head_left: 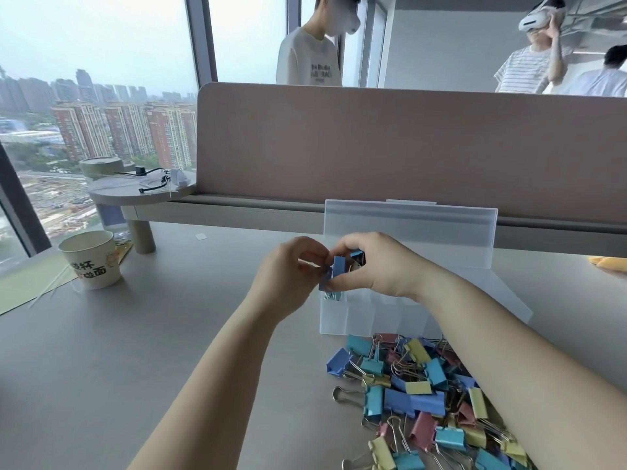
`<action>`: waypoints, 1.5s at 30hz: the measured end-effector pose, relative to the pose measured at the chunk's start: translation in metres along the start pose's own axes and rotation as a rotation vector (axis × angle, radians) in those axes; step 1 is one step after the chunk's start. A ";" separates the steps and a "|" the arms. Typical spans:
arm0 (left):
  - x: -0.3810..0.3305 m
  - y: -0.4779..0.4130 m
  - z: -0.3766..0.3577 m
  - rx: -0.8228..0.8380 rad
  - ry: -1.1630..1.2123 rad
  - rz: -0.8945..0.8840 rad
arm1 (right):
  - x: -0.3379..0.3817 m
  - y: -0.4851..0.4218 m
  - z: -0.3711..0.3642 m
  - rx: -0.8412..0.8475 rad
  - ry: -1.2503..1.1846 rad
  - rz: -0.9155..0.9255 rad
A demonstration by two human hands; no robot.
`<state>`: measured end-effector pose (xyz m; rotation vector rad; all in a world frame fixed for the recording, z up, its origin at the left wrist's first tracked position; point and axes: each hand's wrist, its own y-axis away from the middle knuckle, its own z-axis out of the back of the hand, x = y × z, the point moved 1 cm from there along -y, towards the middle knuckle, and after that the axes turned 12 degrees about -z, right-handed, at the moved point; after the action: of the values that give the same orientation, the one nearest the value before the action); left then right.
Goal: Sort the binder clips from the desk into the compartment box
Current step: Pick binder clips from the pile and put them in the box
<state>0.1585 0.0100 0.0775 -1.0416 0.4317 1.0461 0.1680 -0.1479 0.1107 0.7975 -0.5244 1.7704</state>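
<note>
Binder clip, blue: the blue binder clip (338, 268) sits between the two hands, held above the left end of the compartment box (334, 320). Left hand (293, 271) pinches it from the left with curled fingers. Right hand (380, 266) grips it from the right between thumb and fingers. A second clip (358, 256), darker, shows just behind the right fingers; how it is held cannot be made out. Hands are close together, meeting at the clip.

Wire handles of another clip show in the compartment directly under the hands. Open lid (410, 232) stands upright just beyond the right hand. Right forearm crosses over the box, hiding most of its compartments, and covers the right edge of the pile of clips (417, 395), which lies on the desk (152, 351) on the near side of the box.

Paper cup (91, 259) stands well left of the left hand. Divider panel (373, 140) runs beyond the lid, with people standing behind it.
</note>
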 end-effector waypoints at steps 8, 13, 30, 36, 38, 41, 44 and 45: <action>-0.004 -0.002 0.015 -0.054 -0.006 -0.167 | -0.015 -0.005 0.014 0.047 -0.089 -0.116; 0.002 0.000 0.000 0.050 -0.120 -0.186 | -0.021 -0.007 0.008 0.061 0.069 -0.096; 0.006 0.003 -0.007 0.328 -0.585 -0.194 | -0.013 -0.023 -0.013 -0.016 0.436 -0.043; 0.007 0.003 -0.005 0.316 -0.514 -0.187 | -0.014 -0.024 -0.014 -0.024 0.409 -0.036; 0.006 0.003 -0.003 0.277 -0.466 -0.172 | -0.013 -0.023 -0.014 -0.021 0.395 -0.037; 0.007 0.002 0.001 0.255 -0.446 -0.173 | -0.012 -0.022 -0.015 -0.022 0.390 -0.034; 0.011 0.002 0.002 0.244 -0.440 -0.152 | -0.012 -0.022 -0.018 -0.007 0.381 -0.030; 0.012 0.002 0.003 0.242 -0.439 -0.142 | -0.012 -0.021 -0.018 -0.006 0.372 -0.028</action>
<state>0.1620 0.0190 0.0691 -0.5947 0.1195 1.0314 0.1856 -0.1363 0.0886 0.4515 -0.2692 1.8344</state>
